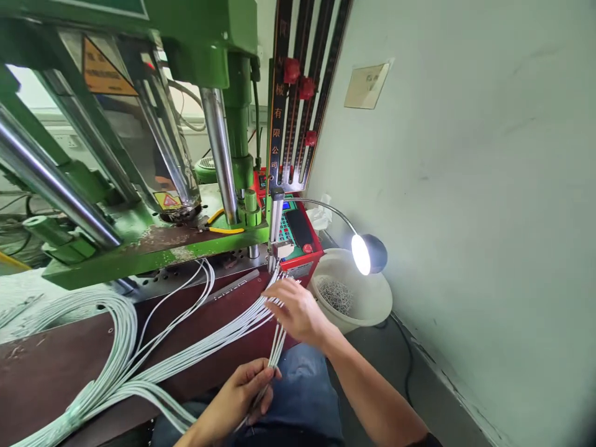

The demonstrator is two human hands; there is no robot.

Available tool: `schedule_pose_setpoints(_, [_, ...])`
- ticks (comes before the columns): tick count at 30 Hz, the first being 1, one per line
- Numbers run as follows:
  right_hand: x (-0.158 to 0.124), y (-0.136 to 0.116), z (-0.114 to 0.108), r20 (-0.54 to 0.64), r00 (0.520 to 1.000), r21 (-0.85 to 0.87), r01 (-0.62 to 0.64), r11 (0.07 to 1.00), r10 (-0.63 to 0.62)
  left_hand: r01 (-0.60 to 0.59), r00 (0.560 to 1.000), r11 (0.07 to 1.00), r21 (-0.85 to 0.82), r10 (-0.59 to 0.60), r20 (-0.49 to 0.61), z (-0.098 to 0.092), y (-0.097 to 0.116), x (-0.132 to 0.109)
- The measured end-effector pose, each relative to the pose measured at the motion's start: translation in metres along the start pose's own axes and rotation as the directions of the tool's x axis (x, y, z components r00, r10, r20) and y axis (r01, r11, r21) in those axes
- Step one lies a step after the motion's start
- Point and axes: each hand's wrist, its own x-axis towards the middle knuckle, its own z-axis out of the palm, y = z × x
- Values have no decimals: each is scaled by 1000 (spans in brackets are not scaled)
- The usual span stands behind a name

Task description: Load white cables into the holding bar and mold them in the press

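Note:
My left hand [249,388], low in the middle, is closed round a small bunch of thin white cables [277,346] that rises toward my other hand. Above it, my right hand [298,310] reaches in from the right, its fingers and thumb curled about the white cables near their ends. A larger sheaf of white cables [218,338] runs from the left across the dark red bench to the same spot. At the left, more cable lies in a thick coil [123,323], bound with clear wrap [77,406].
A green press [153,257] with steel columns stands behind the bench [41,366]. Yellow-handled pliers [226,230] lie on it. A red control box [302,248], a lit lamp [363,253] and a white tub [377,298] holding small pieces stand at the right, near the wall.

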Motion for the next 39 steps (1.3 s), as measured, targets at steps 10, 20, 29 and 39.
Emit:
schedule_pose_setpoints(10, [-4, 13, 22, 625, 779, 565, -498, 658, 53, -36, 998, 975, -219, 45, 36, 3, 18, 17])
schedule_pose_setpoints(20, [20, -5, 16, 705, 706, 282, -367, 887, 68, -177, 976, 929, -324, 125, -176, -7, 19, 17])
schedule_pose_setpoints(29, [83, 42, 87, 321, 940, -343, 0, 939, 117, -260, 934, 911, -319, 153, -324, -21, 17, -2])
schedule_pose_setpoints(39, [34, 29, 74, 289, 952, -397, 27, 917, 97, -321, 896, 913, -250, 208, -393, -21, 15, -2])
